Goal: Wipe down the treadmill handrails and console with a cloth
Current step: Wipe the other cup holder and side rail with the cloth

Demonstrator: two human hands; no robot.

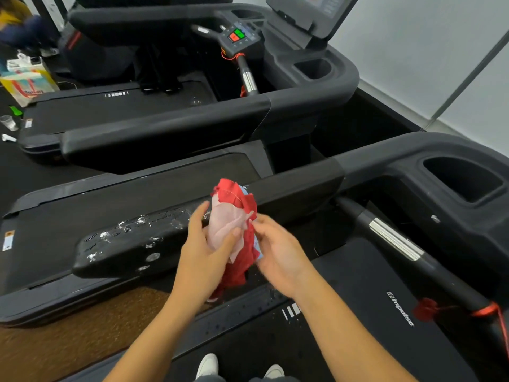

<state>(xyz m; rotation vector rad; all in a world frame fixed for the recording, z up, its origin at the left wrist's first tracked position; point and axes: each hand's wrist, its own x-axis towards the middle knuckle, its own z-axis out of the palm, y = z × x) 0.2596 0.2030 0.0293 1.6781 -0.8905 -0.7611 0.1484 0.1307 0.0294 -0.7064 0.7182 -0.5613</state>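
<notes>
**K:** Gym floor, two black treadmills side by side, grey wall panels on the right. Person stands on the near treadmill belt (380,312), white shoes (208,365) at the bottom edge.

**R:** Cloth location?

**K:** Bunched red cloth (242,244) with a pale pink layer and a bit of light blue, held upright between both hands, just above the near treadmill's left handrail (132,241). Can't tell whether it touches the rail.

**R:** Hand state?

**K:** Left hand (203,260) wraps the cloth from the left, fingers (234,235) curled closed around the pink part, thumb up. Right hand (278,257) pinches the cloth's right edge, fingers closed on the fabric.

**R:** Rail condition?

**K:** Wet. White foamy droplets spread over the top of the handrail pad, left of the hands. A few drops on the belt edge below too.

**R:** Console?

**K:** Near one is mostly out of frame; only its cup holder (462,180) and a chrome pulse grip (396,238) show at right. Red safety cord (493,312) hangs by that grip. Far treadmill's console (239,35) shows red and green buttons.
</notes>
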